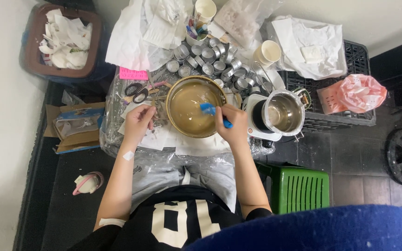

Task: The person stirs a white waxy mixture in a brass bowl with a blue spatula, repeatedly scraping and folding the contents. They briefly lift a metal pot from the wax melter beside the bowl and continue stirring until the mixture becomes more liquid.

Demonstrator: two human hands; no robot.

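Right hand (232, 124) grip: fingers curled tight around the handle of a blue spatula (209, 110), blade end pointing up-left into the gold bowl (196, 106) at frame center. Spatula blade sits over the pale liquid in the bowl, near its right inner wall; can't tell if it touches the bottom. Left hand (139, 122) grip: fingers bent closed at the bowl's left rim, pinching something thin and metallic there, too small to identify. Bowl rests on a plastic-covered table (117, 121), papers under and around it. Just right of the bowl: white hot plate (257, 122) carrying a steel pot (284, 112) with clear liquid inside. Above the bowl, upper center: cluster of small round metal tins (210, 62), mostly empty, packed close together. Scissors (137, 92) with black handles lie left of the bowl, just above the left hand, next to a pink textured piece (133, 73). Two paper cups: one at top center (204, 9), one upper right of the tins (267, 52). White paper and plastic sheets heaped across the top of the table. Black crate (357, 60) at right holds white cloth and a pink plastic bag (357, 93). Green stool (298, 188) lower right, beside the person's right forearm. Brown bin (66, 39) full of crumpled paper upper left; open cardboard box (73, 128) on the floor at left. Small adhesive strip on the left wrist.
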